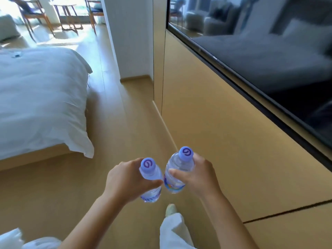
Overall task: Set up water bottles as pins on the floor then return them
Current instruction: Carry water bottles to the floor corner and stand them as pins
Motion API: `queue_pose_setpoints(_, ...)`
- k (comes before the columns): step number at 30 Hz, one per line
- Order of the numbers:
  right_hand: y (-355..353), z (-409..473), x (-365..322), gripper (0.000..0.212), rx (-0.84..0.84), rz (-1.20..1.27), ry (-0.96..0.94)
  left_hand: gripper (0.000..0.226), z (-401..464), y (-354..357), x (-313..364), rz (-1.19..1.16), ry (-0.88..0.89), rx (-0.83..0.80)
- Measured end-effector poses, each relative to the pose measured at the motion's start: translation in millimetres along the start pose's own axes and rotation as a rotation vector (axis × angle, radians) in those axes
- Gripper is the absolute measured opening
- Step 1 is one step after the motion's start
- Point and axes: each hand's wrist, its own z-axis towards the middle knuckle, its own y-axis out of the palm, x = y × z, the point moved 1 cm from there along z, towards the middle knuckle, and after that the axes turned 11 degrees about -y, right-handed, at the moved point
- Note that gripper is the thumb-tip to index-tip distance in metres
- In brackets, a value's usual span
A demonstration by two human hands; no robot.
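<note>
Two clear water bottles with purple caps are held upright above the wooden floor (125, 123), side by side in front of me. My left hand (124, 180) grips the left bottle (150, 174) around its body. My right hand (197, 175) grips the right bottle (177, 172) the same way, thumb across its front. The two bottles nearly touch. Both caps point up toward the camera, and the lower parts of the bottles show below my fingers.
A bed with a white duvet (41, 97) fills the left. A wooden wall panel (215, 132) with a dark screen (269, 60) runs along the right. Chairs and a small table (68, 13) stand far ahead. My foot (170, 209) and white trouser leg are below.
</note>
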Motion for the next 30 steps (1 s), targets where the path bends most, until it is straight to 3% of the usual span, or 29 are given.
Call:
queue_pose_setpoints(19,36.5,351.4,-33.9,0.037,-0.262,-0.076,-0.147,0.037,290.8,-56.2,28.4,-0.148,-0.249,0.164)
queue_pose_setpoints(30,115.9,506.3,-64.1,0.032,-0.299,-0.079,-0.146,0.041,447.7,-91.0,-21.9,-0.107,-0.267,0.148)
